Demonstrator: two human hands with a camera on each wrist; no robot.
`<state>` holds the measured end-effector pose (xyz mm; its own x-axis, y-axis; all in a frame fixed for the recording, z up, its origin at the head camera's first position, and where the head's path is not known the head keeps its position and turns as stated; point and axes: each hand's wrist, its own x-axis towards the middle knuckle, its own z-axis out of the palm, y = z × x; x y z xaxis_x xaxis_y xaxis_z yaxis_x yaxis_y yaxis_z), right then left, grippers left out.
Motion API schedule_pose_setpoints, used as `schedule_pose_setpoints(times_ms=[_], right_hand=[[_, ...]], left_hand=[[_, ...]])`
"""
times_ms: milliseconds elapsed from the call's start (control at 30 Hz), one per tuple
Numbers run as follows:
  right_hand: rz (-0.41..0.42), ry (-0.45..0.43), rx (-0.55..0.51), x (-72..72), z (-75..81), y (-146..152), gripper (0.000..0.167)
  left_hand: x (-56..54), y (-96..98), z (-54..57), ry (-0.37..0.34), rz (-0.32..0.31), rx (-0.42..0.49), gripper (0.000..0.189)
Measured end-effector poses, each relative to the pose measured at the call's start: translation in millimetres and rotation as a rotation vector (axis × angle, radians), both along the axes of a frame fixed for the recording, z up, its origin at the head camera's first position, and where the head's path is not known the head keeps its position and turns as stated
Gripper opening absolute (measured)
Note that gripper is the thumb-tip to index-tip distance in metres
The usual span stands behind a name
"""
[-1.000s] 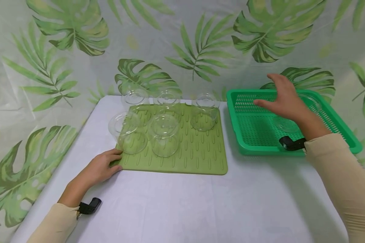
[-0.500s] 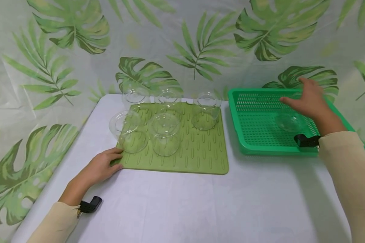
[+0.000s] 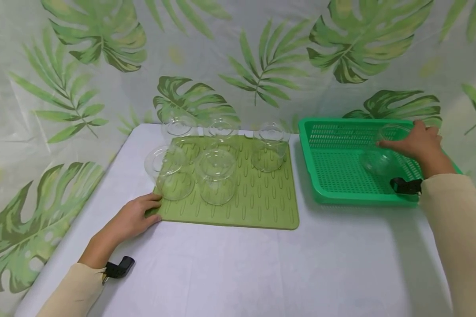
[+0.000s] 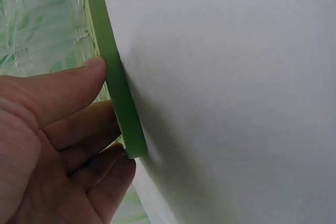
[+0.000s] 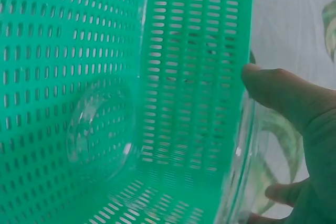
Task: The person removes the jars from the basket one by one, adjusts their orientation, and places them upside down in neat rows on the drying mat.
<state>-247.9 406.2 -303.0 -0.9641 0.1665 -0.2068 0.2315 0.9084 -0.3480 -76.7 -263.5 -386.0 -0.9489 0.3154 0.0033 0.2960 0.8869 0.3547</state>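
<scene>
My left hand (image 3: 131, 218) touches the front left corner of a green ribbed mat (image 3: 258, 202); its thumb lies at one edge and its fingers at another in the left wrist view. At the right, my right hand (image 3: 416, 144) is spread around the top of a clear cup (image 3: 374, 162) standing in a green slotted basket (image 3: 341, 199). The right wrist view has the thumb near the cup's rim (image 5: 239, 158) and fingers beyond it, with a gap showing. Firm contact there cannot be told.
Several clear cups, among them a front one (image 3: 216, 189) and a back right one (image 3: 267, 159), stand on the mat in two rows. A white cloth (image 3: 238, 268) covers the table. Behind hangs a leaf-patterned curtain (image 3: 198, 53).
My right hand has moved right and down over the basket to the cup there. The left hand stays at the mat's corner.
</scene>
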Motion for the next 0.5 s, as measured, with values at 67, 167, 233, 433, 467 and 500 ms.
schedule_pose_setpoints(times_ms=[67, 167, 233, 433, 467, 500], right_hand=[[-0.001, -0.047, -0.013, -0.2, -3.9, 4, 0.129], [-0.001, -0.098, -0.038, -0.8, -9.9, 7, 0.131], [-0.001, -0.107, -0.058, -1.0, -12.8, 9, 0.132], [-0.019, -0.078, -0.101, -2.2, -18.0, 10, 0.129], [-0.023, -0.076, -0.114, -1.9, -18.4, 10, 0.129], [-0.027, -0.076, -0.13, -1.1, -18.7, 11, 0.129]], left_hand=[[-0.2, 0.9, -0.3, -0.004, -0.005, 0.0, 0.035], [-0.6, 2.2, -0.7, -0.008, -0.012, -0.002, 0.034], [-0.8, 2.6, -0.6, -0.007, -0.013, -0.002, 0.034], [-1.6, 1.9, 1.2, -0.006, -0.003, -0.007, 0.034], [-1.7, 1.7, 1.4, -0.007, -0.002, -0.006, 0.034], [-1.8, 1.8, 1.8, -0.008, -0.004, -0.005, 0.034]])
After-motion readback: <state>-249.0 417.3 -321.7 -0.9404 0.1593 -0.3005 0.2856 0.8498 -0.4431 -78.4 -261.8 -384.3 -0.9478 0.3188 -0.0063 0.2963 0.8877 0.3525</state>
